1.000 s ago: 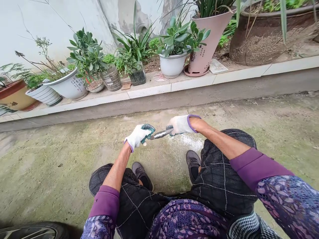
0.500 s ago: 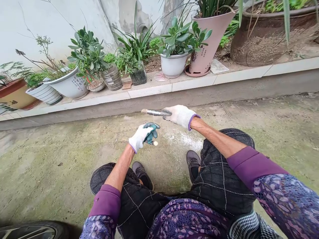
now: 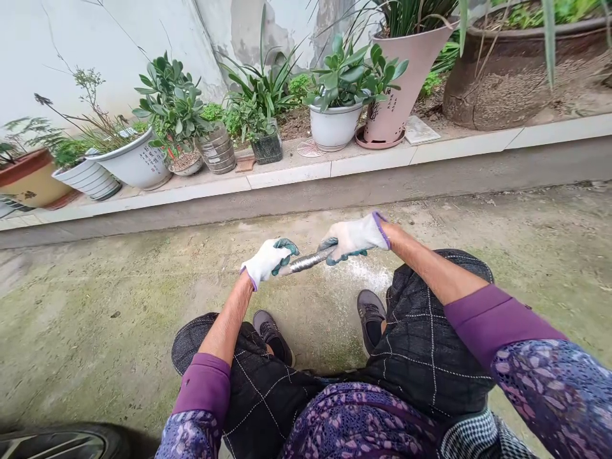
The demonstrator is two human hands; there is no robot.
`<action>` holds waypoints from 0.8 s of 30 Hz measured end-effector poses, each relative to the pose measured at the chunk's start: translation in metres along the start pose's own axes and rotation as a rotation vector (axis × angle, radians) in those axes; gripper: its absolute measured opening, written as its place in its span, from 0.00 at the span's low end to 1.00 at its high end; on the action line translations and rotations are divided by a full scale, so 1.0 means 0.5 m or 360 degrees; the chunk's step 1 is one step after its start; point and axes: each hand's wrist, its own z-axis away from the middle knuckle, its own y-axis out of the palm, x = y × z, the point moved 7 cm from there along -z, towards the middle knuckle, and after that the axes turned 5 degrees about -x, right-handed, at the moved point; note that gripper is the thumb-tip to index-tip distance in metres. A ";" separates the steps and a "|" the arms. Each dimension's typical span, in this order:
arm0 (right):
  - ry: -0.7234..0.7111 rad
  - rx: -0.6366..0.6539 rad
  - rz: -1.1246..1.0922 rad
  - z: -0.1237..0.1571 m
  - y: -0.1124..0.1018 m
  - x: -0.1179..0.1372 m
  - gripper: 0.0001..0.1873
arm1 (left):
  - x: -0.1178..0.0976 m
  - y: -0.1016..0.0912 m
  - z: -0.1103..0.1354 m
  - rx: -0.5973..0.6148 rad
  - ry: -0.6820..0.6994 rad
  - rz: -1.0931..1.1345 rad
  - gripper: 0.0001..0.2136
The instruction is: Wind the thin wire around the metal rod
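Concrete ground [image 3: 95,306], stained green in places, fills the yard below a pale tiled ledge [image 3: 287,173] that crosses the view from side to side. On the ledge stand potted plants: a wide brown pot [image 3: 502,70] at its right end, a tall pink pot [image 3: 396,89] beside that, a white pot [image 3: 335,127] of fleshy leaves touching the pink one, and further pots toward the ledge's left end. Below the ledge a seated person's knees in dark checked trousers [image 3: 421,344] frame two grey shoes [image 3: 272,335], with a white powdery patch [image 3: 368,274] on the ground between ledge and shoes. Both gloved hands are raised in front of the ledge. The left hand [image 3: 268,260] is curled closed on one end of a slender silvery rod [image 3: 308,260]; the right hand [image 3: 354,237] is closed round the other end. The rod's long axis runs nearly parallel to the ledge, its right end tilted slightly upward toward it.
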 end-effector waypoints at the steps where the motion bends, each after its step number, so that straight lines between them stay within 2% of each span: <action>1: 0.0063 -0.0027 0.0091 -0.004 0.000 -0.009 0.17 | 0.006 0.002 0.000 -0.0014 -0.0027 -0.0067 0.06; 5: 0.0247 -0.0181 0.0374 -0.024 -0.005 -0.030 0.15 | 0.021 0.030 -0.001 0.0064 -0.0052 -0.0158 0.04; 8: 0.0359 -0.0258 0.0701 -0.035 -0.013 -0.039 0.16 | 0.024 0.051 -0.006 0.0089 -0.0046 -0.0071 0.05; 10: 0.0375 -0.0333 0.0840 -0.040 -0.022 -0.040 0.17 | 0.020 0.051 -0.011 0.0037 -0.0028 0.0049 0.06; 13: 0.0320 -0.0596 0.0834 -0.042 -0.046 -0.030 0.20 | 0.001 0.036 -0.012 -0.0044 0.0080 0.0275 0.07; 15: 0.0279 -0.0792 0.0698 -0.041 -0.063 -0.021 0.20 | -0.015 0.021 -0.006 -0.0058 0.0180 0.0428 0.08; 17: 0.0266 -0.0886 0.0387 -0.040 -0.071 -0.015 0.19 | -0.030 0.008 0.003 -0.0041 0.0275 0.0554 0.10; 21: 0.0317 -0.0827 -0.0461 -0.033 -0.066 -0.010 0.16 | -0.027 0.003 0.010 0.0035 0.0290 0.0731 0.12; 24: 0.0172 -0.0668 -0.0897 -0.023 -0.061 0.007 0.16 | -0.008 0.002 0.001 0.0023 0.0213 0.0765 0.12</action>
